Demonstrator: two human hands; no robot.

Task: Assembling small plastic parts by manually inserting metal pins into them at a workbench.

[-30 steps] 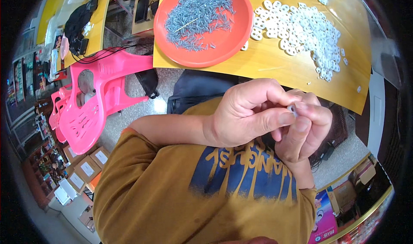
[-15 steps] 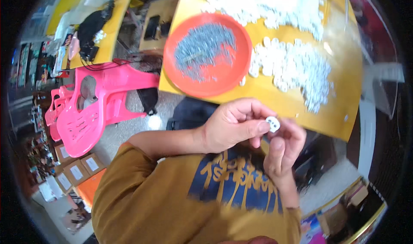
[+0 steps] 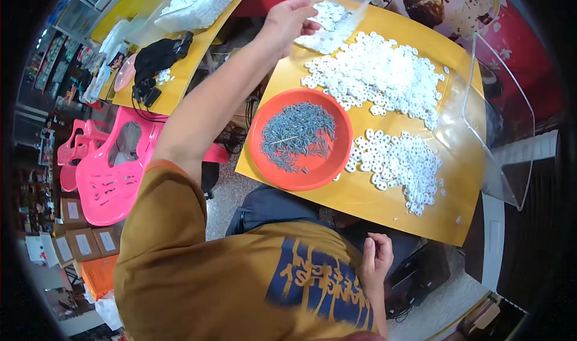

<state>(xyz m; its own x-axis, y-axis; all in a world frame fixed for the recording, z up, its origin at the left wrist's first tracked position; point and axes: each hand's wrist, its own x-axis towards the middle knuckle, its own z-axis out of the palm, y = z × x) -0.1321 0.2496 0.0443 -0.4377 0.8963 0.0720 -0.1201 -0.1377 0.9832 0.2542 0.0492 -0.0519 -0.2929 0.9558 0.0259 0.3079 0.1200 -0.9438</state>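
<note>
My left hand (image 3: 290,23) is stretched far out over the table's back left, next to a clear plastic bag (image 3: 327,28) with white pieces in it. Its fingers are apart and slightly bent, and I see nothing in them. Close to my body, below the table's front edge, my right hand (image 3: 377,254) is closed with curled fingers; whatever it may hold is hidden. A red round tray (image 3: 258,127) holds many small grey metal screws or pins (image 3: 297,130). Beside it lie a large pile of small white plastic pieces with holes (image 3: 384,70) and a smaller pile (image 3: 402,163).
The yellow table (image 3: 445,227) has a clear panel (image 3: 499,124) at its right. Pink plastic chairs (image 3: 111,178) and cardboard boxes (image 3: 84,243) stand at the left. A second yellow table (image 3: 177,88) carries a black cloth item (image 3: 157,61) and a bag of white pieces (image 3: 198,4).
Both hands were together at a small white piece with holes. My left hand has since moved away to the far left bag; my right hand has dropped lower. The white piece no longer shows in them.
</note>
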